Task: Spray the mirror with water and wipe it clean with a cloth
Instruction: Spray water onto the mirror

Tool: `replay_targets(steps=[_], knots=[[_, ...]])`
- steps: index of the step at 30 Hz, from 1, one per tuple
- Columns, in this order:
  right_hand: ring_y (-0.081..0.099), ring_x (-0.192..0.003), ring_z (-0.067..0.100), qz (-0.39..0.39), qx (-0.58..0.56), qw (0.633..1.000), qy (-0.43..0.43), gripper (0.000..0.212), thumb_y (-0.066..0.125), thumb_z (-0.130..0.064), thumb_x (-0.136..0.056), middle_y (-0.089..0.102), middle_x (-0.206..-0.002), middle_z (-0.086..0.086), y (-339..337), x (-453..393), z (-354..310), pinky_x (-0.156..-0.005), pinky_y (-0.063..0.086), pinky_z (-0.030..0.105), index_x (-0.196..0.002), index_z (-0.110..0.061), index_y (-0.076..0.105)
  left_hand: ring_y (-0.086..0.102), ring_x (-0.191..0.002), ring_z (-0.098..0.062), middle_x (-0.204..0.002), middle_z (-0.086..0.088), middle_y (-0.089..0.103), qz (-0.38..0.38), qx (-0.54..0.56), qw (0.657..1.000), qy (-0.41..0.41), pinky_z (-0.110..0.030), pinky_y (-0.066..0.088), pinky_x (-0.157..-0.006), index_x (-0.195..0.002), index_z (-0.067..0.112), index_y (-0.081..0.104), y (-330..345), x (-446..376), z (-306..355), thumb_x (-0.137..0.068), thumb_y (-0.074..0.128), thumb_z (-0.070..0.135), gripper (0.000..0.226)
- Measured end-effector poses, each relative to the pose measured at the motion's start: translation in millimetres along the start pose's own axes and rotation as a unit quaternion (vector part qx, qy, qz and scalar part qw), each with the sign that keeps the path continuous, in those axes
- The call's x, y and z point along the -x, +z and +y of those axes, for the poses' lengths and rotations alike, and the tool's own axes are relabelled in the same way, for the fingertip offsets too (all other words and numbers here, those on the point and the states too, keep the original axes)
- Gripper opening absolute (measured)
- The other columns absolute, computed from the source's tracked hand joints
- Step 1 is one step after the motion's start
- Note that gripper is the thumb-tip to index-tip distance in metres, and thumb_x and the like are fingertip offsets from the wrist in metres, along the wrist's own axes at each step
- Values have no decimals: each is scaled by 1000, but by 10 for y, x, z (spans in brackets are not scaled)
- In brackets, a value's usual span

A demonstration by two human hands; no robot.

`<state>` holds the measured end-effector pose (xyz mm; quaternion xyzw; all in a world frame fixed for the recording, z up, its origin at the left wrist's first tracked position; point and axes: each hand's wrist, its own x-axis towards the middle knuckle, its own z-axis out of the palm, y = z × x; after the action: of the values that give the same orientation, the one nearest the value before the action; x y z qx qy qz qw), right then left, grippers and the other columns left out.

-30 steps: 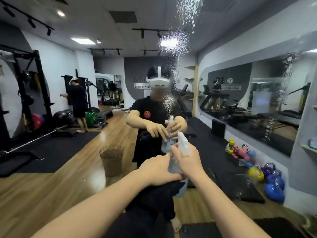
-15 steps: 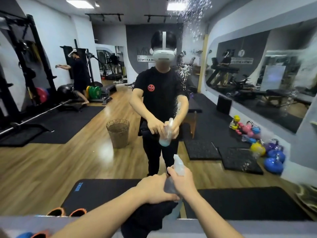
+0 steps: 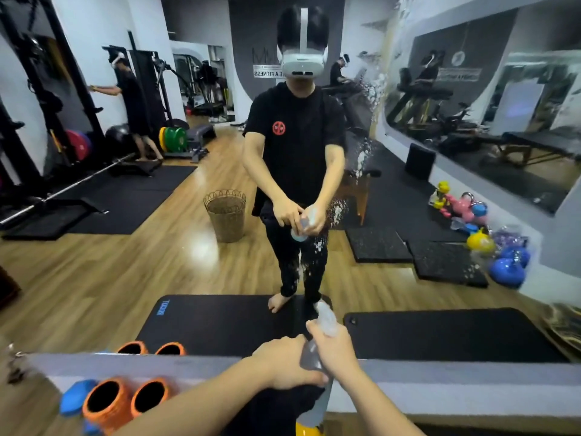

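From the head camera, both forearms reach toward the large wall mirror [image 3: 94,278], which fills nearly the whole view and carries white droplets of water [image 3: 336,212] in patches above the hands. The right hand [image 3: 333,349] is clamped around the neck of a translucent plastic spray bottle [image 3: 325,317], its nozzle rising just above the knuckles and pointing at the glass. Just left of it and touching it, the left hand [image 3: 283,363] is curled over a dark cloth [image 3: 276,404] — the fabric hangs bunched below the palm, and the fingertips press against the bottle's body.

Well to the left of the left hand, two orange foam rollers [image 3: 125,401] lie at the mirror's grey base ledge [image 3: 456,382], beside a blue object [image 3: 74,396]. In the reflection, the person in black holds the same pose, with a woven wicker basket [image 3: 224,214] on the wooden floor behind and coloured kettlebells [image 3: 481,240] off to the right.
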<state>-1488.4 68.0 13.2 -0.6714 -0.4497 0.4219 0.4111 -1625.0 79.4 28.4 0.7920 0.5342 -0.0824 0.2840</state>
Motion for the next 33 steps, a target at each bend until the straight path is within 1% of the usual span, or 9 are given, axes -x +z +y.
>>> replay_targets(steps=[2,4,7,13,16,20,24,28,33], knots=[[64,-87,19,-7,0,1000,-24,17,65,-31,-96,69,-86,1,14,-60,-41,-80,50,37,-93,-15,69,64,-107,-24,-118,1,63,18,12,1000,-4,-42,53,-90,-127,20,50,-72,23,15,-75,63,78,79],[63,-101,16,-9,8,997,-75,32,62,-35,-97,69,-105,-4,6,-147,-144,-96,50,39,-126,-21,65,64,-106,-23,-115,3,63,54,30,998,-8,-41,53,-86,-128,21,49,-192,56,79,-74,64,75,78],[61,-103,16,-7,42,989,-142,52,57,-46,-93,65,-106,-13,-15,-303,-464,-101,47,44,-142,-31,52,66,-105,-23,-119,2,65,116,56,991,-21,-43,55,-89,-134,23,44,-452,102,198,-71,64,73,83],[65,-98,25,41,-28,962,-270,24,66,-18,-93,66,-90,-6,-206,-471,-1802,-86,50,36,-117,-13,68,67,-106,-22,-118,6,66,257,25,966,14,-44,57,-88,-130,26,47,-1618,332,352,-69,64,77,81],[64,-91,25,61,-28,922,-382,19,64,-24,-91,67,-89,0,-376,-377,-2766,-80,47,34,-108,-15,67,67,-103,-23,-119,4,68,350,-11,936,42,-43,57,-87,-130,27,47,-2427,634,494,-67,64,78,83],[56,-73,27,100,-60,864,-490,13,61,-29,-84,59,-69,0,-546,-76,-4079,-70,44,37,-78,-17,59,67,-104,-27,-121,0,68,451,-77,887,68,-44,55,-91,-133,27,48,-3524,1240,721,-71,63,75,80],[50,-66,26,127,-92,853,-497,28,51,-43,-67,54,-64,1,-653,334,-5087,-67,48,43,-66,-16,50,64,-98,-21,-114,6,66,522,-110,842,83,-44,55,-89,-121,28,53,-4323,1893,943,-73,63,76,69],[47,-60,21,127,-118,837,-519,24,55,-36,-74,50,-62,-2,-644,659,-5585,-61,43,35,-65,-17,45,65,-96,-14,-108,12,67,560,-101,816,101,-43,56,-89,-118,31,55,-4722,2270,981,-62,59,80,74],[47,-60,21,132,-101,823,-544,32,59,-28,-87,54,-65,3,-505,744,-5730,-56,39,31,-62,-12,47,64,-98,-15,-108,12,66,573,-118,805,98,-43,56,-89,-117,30,54,-4796,2416,829,-66,60,81,72]])
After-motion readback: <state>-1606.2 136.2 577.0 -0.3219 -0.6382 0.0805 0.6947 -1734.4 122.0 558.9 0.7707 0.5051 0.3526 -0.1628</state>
